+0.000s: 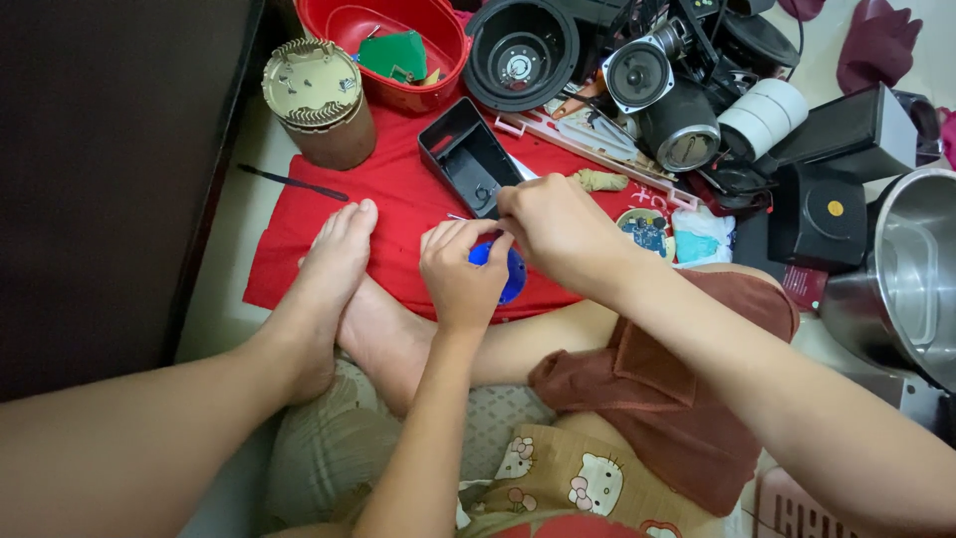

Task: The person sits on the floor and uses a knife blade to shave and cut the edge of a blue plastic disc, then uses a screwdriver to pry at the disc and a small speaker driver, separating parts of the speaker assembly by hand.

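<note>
Blue part: a small round blue plastic piece [508,271] sat low over the red cloth [398,214], held just above the person's crossed legs.
Left hand: the left hand [460,279] wrapped the blue piece from its left side, fingers [453,239] curled and pinching its rim.
Right hand: the right hand [558,227] came in from above and to the right, fingers pressed together at the piece's top edge; whether they gripped a thin tool could not be told.
Nearer hand: both touched it; the left carried it.
Around: an open black plastic case [468,159] lay just beyond the hands, a small round circuit board [647,234] to the right, a brown ribbed canister [324,100] and a red tub [418,50] farther back.
In the way: a bare foot [334,269] lay close at the left.
</note>
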